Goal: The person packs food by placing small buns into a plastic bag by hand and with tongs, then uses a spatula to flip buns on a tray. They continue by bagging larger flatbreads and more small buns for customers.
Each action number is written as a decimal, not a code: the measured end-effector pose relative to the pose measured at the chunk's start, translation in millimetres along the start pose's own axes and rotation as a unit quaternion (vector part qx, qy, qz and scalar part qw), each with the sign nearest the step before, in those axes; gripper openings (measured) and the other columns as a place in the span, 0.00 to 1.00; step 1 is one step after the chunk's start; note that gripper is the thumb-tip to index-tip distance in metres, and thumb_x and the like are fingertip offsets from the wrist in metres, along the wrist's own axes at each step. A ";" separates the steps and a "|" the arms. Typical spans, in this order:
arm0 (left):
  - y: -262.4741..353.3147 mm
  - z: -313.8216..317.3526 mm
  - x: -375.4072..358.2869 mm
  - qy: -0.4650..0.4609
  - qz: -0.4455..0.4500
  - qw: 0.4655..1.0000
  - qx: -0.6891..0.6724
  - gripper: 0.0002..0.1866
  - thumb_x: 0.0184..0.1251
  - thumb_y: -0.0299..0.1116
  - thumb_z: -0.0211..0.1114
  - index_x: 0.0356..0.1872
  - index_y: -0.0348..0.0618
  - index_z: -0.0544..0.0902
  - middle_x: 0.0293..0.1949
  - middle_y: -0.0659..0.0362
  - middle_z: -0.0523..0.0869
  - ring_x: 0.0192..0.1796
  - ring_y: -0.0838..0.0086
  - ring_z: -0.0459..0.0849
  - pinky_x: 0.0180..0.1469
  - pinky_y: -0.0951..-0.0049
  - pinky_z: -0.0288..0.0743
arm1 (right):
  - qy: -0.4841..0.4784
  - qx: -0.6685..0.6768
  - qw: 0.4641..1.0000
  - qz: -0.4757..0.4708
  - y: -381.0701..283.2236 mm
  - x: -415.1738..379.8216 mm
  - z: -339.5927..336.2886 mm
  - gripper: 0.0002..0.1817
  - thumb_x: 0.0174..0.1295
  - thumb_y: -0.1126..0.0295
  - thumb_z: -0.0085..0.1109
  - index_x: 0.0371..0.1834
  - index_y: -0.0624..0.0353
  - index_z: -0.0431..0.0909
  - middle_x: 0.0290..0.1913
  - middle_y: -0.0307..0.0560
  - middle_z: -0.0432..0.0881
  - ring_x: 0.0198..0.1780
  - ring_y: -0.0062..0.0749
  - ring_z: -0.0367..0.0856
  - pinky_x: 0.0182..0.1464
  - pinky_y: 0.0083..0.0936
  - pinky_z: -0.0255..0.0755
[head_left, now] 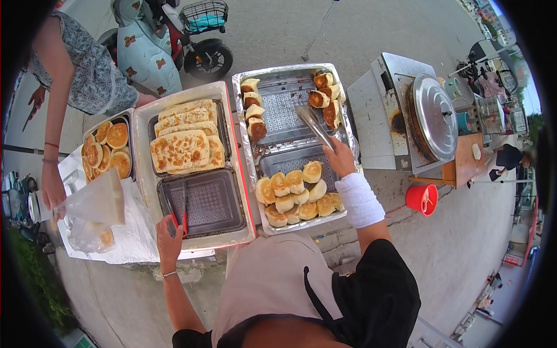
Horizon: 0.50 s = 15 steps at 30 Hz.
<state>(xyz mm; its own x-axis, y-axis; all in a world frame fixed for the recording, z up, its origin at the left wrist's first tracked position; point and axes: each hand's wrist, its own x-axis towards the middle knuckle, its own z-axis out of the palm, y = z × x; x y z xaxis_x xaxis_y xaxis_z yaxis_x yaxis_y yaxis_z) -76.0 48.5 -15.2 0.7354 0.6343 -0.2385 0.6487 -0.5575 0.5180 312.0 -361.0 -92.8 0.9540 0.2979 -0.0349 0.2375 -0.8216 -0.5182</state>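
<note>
My right hand (pixel 341 159) grips a pair of metal tongs (pixel 314 125), their tips over the perforated upper part of a foil-lined tray. Browned pan-fried dumplings (pixel 331 113) line that part's right side, and more dumplings (pixel 253 110) line its left. Paler pan-fried buns (pixel 296 188) are grouped in the lower part, below my right hand. My left hand (pixel 169 242) is closed at the handles of red-handled tongs (pixel 184 216), whose two spread dark arms reach over a dark perforated tray (pixel 212 203). Flatbreads (pixel 181 151) with browned tops are stacked above it.
At left, another person's hand (pixel 53 188) is by a clear plastic bag (pixel 96 206) with bread inside. Round flatbreads (pixel 117 135) fill a corner tray. A lidded round pan (pixel 434 116) and red bucket (pixel 422 200) stand right. A scooter (pixel 203 58) is parked beyond.
</note>
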 end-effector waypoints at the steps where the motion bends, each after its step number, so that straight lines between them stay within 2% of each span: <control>1: -6.8 3.2 -0.1 0.007 0.010 1.000 0.004 0.24 0.62 0.32 0.67 0.59 0.38 0.75 0.53 0.48 0.79 0.54 0.57 0.78 0.60 0.61 0.72 | 0.018 -0.007 0.999 0.028 4.9 -1.3 -5.1 0.22 0.62 0.57 0.60 0.56 0.58 0.78 0.41 0.61 0.85 0.44 0.59 0.83 0.46 0.48 0.75; 3: -11.2 5.9 0.7 0.013 0.020 1.000 0.008 0.24 0.62 0.32 0.67 0.59 0.38 0.76 0.53 0.49 0.79 0.52 0.59 0.78 0.59 0.62 0.72 | 0.018 -0.018 0.996 0.083 8.9 -1.2 -18.0 0.23 0.63 0.56 0.60 0.55 0.61 0.79 0.44 0.65 0.84 0.47 0.60 0.83 0.49 0.49 0.75; 6: -8.0 5.5 -1.1 0.013 0.020 1.000 0.011 0.23 0.62 0.32 0.67 0.58 0.38 0.76 0.52 0.49 0.79 0.52 0.59 0.78 0.58 0.62 0.72 | 0.003 0.003 0.993 0.115 48.5 10.0 2.9 0.23 0.63 0.56 0.59 0.54 0.63 0.79 0.44 0.66 0.84 0.49 0.61 0.82 0.51 0.49 0.74; 9: -5.2 7.0 -1.6 0.016 0.026 0.999 0.016 0.23 0.62 0.32 0.67 0.58 0.37 0.76 0.51 0.49 0.79 0.52 0.60 0.78 0.58 0.62 0.72 | 0.008 -0.007 0.991 0.132 55.1 29.0 17.7 0.23 0.63 0.55 0.60 0.53 0.63 0.79 0.45 0.67 0.84 0.50 0.62 0.81 0.53 0.50 0.73; 11: -5.9 7.5 -2.5 0.018 0.036 0.999 0.025 0.23 0.62 0.32 0.68 0.57 0.37 0.76 0.51 0.50 0.80 0.52 0.60 0.78 0.58 0.62 0.72 | 0.050 0.007 0.992 0.114 54.3 37.3 33.4 0.23 0.63 0.55 0.60 0.53 0.63 0.79 0.45 0.67 0.84 0.50 0.62 0.81 0.53 0.50 0.73; 15: 1.1 5.2 -6.0 -0.001 -0.005 1.000 0.006 0.23 0.62 0.32 0.68 0.58 0.37 0.76 0.54 0.47 0.79 0.59 0.54 0.77 0.62 0.60 0.70 | 0.066 0.050 0.988 0.130 62.1 46.0 50.0 0.24 0.63 0.56 0.61 0.53 0.65 0.80 0.47 0.67 0.83 0.51 0.63 0.80 0.56 0.49 0.72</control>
<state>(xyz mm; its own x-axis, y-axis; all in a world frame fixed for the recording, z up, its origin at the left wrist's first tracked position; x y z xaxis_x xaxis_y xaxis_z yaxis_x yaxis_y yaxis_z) -78.6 41.2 -17.5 0.7289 0.6389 -0.2458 0.6587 -0.5569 0.5059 361.6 -374.0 -169.3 0.9975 0.0116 -0.0702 -0.0320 -0.8075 -0.5889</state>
